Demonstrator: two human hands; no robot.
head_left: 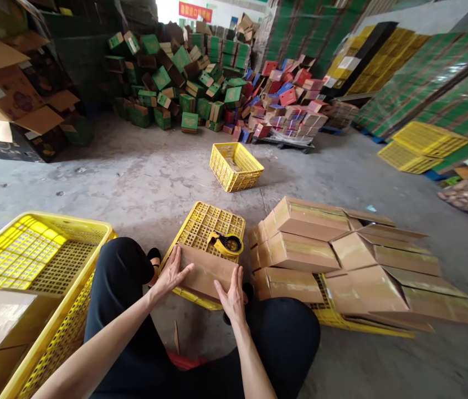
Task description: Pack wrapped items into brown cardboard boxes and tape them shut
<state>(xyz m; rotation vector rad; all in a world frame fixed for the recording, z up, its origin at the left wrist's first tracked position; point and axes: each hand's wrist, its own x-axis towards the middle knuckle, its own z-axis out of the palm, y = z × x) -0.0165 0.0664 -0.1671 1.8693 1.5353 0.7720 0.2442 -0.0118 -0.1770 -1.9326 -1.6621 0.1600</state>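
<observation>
A long, closed brown cardboard box (206,270) lies across the near part of an upturned yellow plastic crate (202,219), between my knees. My left hand (171,272) holds the box's left end, thumb stretched over its top. At the right end my right hand (231,293) grips the box, fingers along its edge and thumb toward the middle. Just behind the box, on the crate's base, rests a yellow and black tape dispenser (227,244); neither hand touches it.
Several cardboard boxes (300,249) are stacked at my right. At my left stands a large yellow crate (104,230) with cardboard boxes (1,316) inside. A smaller yellow crate (236,172) sits ahead on the concrete floor. Green boxes (190,122) and red boxes (287,97) are heaped beyond.
</observation>
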